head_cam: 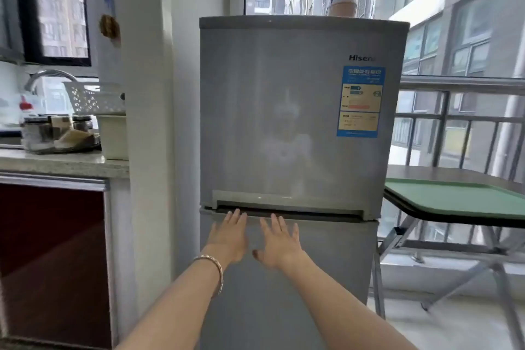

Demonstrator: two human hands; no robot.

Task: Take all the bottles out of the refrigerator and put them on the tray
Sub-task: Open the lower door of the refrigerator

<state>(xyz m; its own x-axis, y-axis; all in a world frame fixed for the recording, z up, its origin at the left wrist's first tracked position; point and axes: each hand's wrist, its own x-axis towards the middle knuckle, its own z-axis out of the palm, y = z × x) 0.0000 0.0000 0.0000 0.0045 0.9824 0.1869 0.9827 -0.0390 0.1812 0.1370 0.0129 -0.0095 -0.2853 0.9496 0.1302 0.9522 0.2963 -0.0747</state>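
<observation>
Reaching with left hand [228, 239] and right hand [279, 246] spread wide, holding nothing, hook fingertips under the refrigerator [287, 111] handle recess (bottles unseen inside); green tray [454, 197] waits right.

The refrigerator [295, 122] stands straight before me, both doors closed. My left hand [228, 239] and right hand [279, 247] reach side by side to the seam between its upper and lower doors. The tray [460, 197] lies on the folding table [454, 173] to its right. The counter [56, 160] runs off to the left, carrying jars [37, 129].
</observation>
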